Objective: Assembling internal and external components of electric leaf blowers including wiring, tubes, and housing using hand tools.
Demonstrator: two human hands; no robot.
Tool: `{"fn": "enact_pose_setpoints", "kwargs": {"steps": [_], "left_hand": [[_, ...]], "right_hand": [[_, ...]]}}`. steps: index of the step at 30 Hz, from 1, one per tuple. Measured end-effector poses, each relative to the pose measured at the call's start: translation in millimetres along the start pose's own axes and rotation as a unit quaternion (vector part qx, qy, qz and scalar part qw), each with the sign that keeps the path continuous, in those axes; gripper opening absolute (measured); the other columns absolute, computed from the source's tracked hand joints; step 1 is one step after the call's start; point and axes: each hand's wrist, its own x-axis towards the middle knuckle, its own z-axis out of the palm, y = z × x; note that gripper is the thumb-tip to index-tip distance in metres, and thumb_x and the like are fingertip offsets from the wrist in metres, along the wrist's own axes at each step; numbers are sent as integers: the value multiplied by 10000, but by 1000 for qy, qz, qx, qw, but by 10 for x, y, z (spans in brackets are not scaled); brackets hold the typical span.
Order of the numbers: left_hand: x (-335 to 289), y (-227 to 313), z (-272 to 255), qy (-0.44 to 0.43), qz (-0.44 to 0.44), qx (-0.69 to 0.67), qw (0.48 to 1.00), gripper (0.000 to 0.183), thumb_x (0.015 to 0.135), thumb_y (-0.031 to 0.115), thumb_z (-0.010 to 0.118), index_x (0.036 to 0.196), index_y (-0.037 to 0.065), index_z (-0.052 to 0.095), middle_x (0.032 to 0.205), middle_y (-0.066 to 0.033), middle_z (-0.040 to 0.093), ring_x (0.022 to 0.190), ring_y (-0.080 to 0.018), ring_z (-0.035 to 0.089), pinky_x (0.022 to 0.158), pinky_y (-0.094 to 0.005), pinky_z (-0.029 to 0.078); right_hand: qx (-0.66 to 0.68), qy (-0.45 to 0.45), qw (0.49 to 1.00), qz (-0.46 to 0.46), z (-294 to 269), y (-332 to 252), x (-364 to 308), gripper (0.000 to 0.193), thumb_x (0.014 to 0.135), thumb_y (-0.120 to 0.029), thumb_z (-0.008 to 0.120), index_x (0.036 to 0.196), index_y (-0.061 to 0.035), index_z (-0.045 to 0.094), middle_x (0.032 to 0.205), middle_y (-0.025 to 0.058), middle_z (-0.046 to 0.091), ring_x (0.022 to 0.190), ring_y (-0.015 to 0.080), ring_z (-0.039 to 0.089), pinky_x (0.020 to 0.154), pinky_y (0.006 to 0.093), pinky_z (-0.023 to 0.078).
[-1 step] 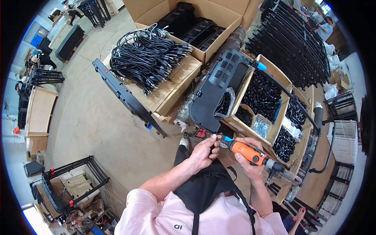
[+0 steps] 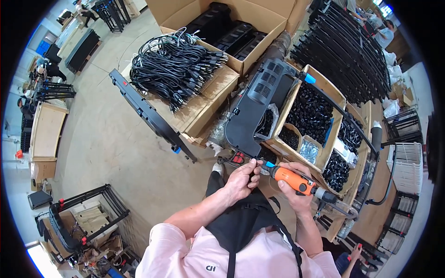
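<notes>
My right hand [image 2: 296,185] is wrapped round an orange power screwdriver [image 2: 290,179], with a hose or cord at its rear end. Its front end points left, toward my left hand [image 2: 241,180]. The fingers of that hand are closed in a pinch beside the tip, next to a blue piece [image 2: 270,164]; whatever lies in them is too small or hidden to name. Just beyond the fingertips lies the lower end of a black plastic housing [image 2: 245,126] with vent slots.
Right of the housing, a wooden box [image 2: 278,134] holds small black parts and screws. A black tube frame [image 2: 340,107] crosses it. Bundled black cables [image 2: 174,65] lie on a carton [image 2: 211,99]; an open carton [image 2: 259,55] stands behind. A long black panel [image 2: 146,113] leans at left.
</notes>
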Motion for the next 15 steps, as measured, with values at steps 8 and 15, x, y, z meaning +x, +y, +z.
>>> {"fn": "enact_pose_setpoints", "kwargs": {"steps": [8, 15], "left_hand": [[-16, 266, -156, -5, -41, 172, 984, 257, 1130, 260, 497, 1209, 80, 662, 723, 67, 431, 576, -64, 359, 480, -234, 248], [21, 957, -45, 63, 138, 366, 918, 270, 1122, 291, 535, 1262, 85, 639, 666, 68, 394, 489, -32, 319, 416, -207, 231]], "right_hand": [[-41, 61, 997, 35, 62, -195, 112, 467, 871, -71, 804, 1293, -37, 607, 1241, 129, 702, 1198, 232, 664, 1071, 394, 519], [-53, 85, 995, -9, 41, -99, 18, 460, 906, -109, 822, 1318, -43, 630, 1292, 72, 653, 1200, 179, 642, 1050, 330, 517]]}}
